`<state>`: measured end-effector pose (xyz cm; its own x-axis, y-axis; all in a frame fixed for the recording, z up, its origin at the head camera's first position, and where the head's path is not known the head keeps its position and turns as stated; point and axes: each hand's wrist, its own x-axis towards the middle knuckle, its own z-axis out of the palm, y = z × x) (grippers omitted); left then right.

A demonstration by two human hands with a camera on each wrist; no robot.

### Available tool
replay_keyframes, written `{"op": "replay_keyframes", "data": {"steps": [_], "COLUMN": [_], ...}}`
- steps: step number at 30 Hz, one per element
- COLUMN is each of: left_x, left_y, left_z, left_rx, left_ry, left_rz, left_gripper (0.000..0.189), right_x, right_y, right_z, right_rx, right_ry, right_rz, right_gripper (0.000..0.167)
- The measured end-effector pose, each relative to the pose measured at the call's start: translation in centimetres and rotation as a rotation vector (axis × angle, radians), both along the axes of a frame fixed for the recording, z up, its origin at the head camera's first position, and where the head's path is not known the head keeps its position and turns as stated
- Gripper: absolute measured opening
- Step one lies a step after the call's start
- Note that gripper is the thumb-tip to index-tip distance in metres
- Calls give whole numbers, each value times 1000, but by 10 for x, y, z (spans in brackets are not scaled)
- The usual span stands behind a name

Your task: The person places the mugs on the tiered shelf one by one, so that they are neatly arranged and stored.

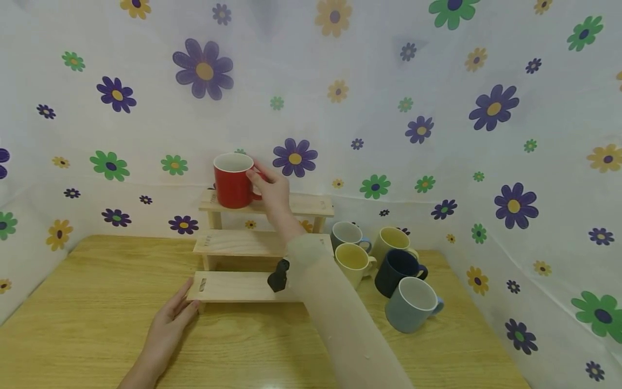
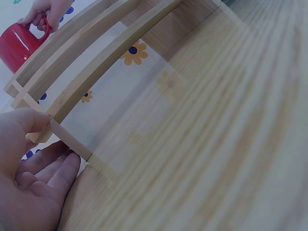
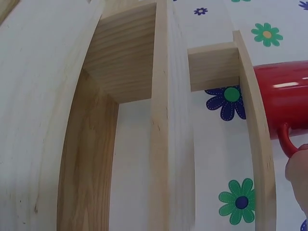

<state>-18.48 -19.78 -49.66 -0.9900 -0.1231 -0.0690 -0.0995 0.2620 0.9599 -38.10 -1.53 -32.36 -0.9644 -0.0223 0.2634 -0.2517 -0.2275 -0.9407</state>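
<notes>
A red mug [image 1: 233,183] [image 2: 19,43] [image 3: 284,96] stands at the left end of the top step of a three-step wooden shelf [image 1: 233,243] [image 2: 96,67] [image 3: 163,120]. My right hand [image 1: 269,186] [image 2: 48,12] reaches over the shelf and grips the mug's handle, and one fingertip [image 3: 298,178] shows beside the handle in the right wrist view. My left hand [image 1: 177,316] [image 2: 33,183] lies on the table with straight fingers, touching the left end of the bottom step, its thumb against the corner.
Several mugs cluster right of the shelf: grey [image 1: 347,235], pale yellow [image 1: 353,262], cream [image 1: 394,241], navy [image 1: 397,272], light blue [image 1: 413,303]. The wooden table [image 1: 97,302] is ringed by a flowered white cloth [image 1: 389,81].
</notes>
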Motion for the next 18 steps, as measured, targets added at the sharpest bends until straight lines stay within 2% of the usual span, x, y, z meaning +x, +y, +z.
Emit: {"op": "replay_keyframes", "data": {"steps": [4,7,14,18], "left_x": [0,1,1,1], "left_y": [0,-2,-3,-1], "left_z": [0,1,1,0], "left_rx": [11,15,31,35], "left_ry": [5,15,17,12], "left_rz": [2,4,10,12], "left_gripper": [69,69,69,69], "right_x": [-1,-2,7,16], "right_y": [2,5,28,46], "right_z": [-2,-3,-5,-6], "right_rx": [7,52,372,466], "right_ry": [22,61,80,104], "right_rz": [31,62,53,46], "right_gripper": [38,39,57,64]}}
